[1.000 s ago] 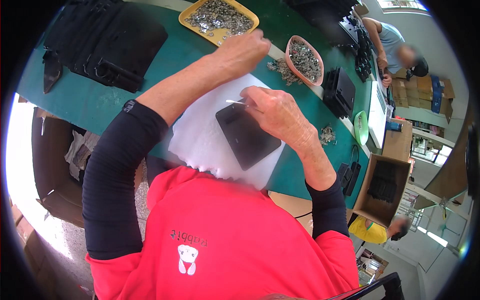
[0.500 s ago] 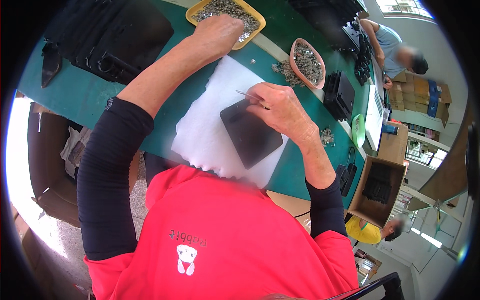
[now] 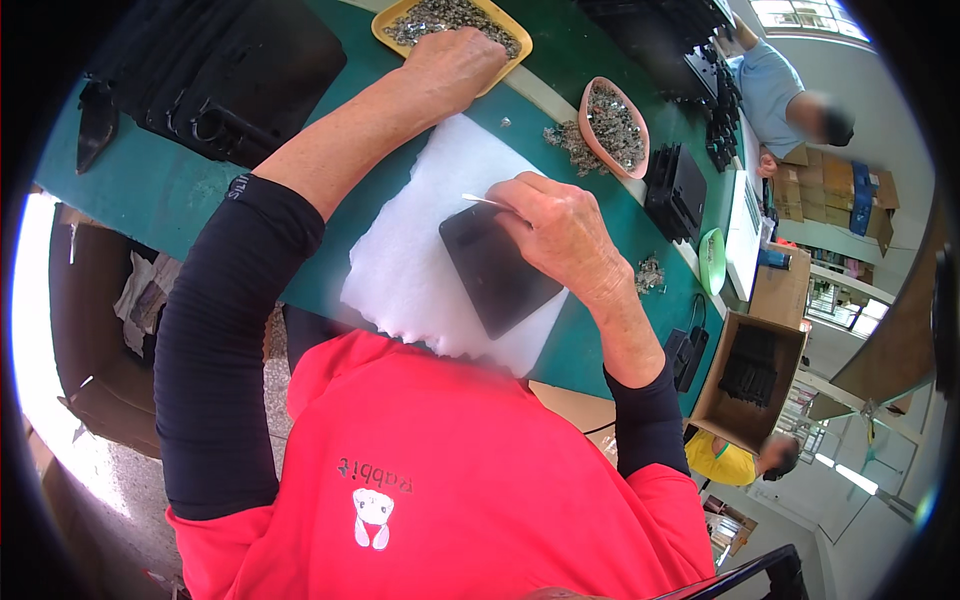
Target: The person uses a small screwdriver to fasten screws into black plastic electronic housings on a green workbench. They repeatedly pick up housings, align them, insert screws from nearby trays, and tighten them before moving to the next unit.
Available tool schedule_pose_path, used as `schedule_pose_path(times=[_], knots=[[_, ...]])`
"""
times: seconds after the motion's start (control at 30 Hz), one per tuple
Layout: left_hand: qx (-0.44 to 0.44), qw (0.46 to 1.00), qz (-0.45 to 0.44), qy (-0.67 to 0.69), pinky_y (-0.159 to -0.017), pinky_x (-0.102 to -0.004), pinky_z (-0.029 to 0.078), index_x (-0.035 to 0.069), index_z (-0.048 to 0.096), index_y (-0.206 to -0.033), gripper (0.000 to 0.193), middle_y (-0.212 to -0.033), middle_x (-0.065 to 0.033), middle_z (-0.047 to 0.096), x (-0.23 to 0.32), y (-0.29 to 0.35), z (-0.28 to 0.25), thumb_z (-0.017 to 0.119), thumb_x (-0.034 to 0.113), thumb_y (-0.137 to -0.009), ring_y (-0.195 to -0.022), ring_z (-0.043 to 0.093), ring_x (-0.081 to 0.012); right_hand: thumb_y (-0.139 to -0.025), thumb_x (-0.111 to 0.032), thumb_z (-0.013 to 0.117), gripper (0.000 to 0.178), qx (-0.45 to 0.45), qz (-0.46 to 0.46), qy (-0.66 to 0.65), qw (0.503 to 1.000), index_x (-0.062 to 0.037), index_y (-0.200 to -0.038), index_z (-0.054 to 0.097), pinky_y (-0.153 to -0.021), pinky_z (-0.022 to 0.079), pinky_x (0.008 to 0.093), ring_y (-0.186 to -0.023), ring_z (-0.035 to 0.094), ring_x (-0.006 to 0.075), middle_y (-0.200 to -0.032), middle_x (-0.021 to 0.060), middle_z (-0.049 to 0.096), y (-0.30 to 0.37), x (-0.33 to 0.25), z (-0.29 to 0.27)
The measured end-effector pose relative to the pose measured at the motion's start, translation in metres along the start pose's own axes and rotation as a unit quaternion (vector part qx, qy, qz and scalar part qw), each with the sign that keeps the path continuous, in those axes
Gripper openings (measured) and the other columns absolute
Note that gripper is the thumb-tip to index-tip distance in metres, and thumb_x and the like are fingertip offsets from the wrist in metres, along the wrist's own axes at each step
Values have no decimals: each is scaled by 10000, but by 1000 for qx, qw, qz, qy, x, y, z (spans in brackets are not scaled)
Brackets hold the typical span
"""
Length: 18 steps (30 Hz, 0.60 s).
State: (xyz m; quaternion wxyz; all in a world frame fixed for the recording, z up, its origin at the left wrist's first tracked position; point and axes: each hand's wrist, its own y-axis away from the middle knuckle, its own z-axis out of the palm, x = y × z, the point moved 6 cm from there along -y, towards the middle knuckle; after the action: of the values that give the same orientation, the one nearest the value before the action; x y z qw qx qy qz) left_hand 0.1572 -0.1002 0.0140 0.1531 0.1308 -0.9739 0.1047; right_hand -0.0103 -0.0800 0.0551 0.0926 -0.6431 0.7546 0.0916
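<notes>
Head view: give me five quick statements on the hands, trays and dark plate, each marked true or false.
1. The left hand reaches into the yellow tray of small metal parts. True.
2. The right hand holds a thin metal tool over the dark flat plate. True.
3. The dark flat plate lies directly on the green table. False: it lies on a white foam sheet.
4. The pink oval dish is empty. False: it holds small grey metal parts.
5. The cardboard box at the right holds red items. False: its contents are dark.
</notes>
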Motion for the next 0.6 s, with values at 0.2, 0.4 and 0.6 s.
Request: schedule_pose_path(times=[0.2,0.4,0.6], knots=[[41,999,21,-7,-773,-457,554,-8,652,-978,160,-1002,-217,653,-5,2,3,577,2,-837,-919,670,-387,-749,5,714,179,78,-16,-43,996,-41,-918,679,-646,537,336,-738,664,278,-867,91,675,8,6,5],[159,987,17,12,-754,-414,576,-33,599,-1039,225,-1045,-237,619,-9,10,2,622,-2,-818,-907,682,-368,-737,43,704,189,123,-32,-95,987,-28,-910,679,-639,545,323,-727,674,256,-855,98,689,13,15,10],[198,979,2,42,-786,-413,567,-57,546,-1049,220,-1044,-248,608,-18,9,12,596,-18,-838,-937,666,-379,-716,27,644,284,169,-95,114,974,7,-999,668,-652,567,308,-813,678,246,-948,123,682,37,-18,20]])
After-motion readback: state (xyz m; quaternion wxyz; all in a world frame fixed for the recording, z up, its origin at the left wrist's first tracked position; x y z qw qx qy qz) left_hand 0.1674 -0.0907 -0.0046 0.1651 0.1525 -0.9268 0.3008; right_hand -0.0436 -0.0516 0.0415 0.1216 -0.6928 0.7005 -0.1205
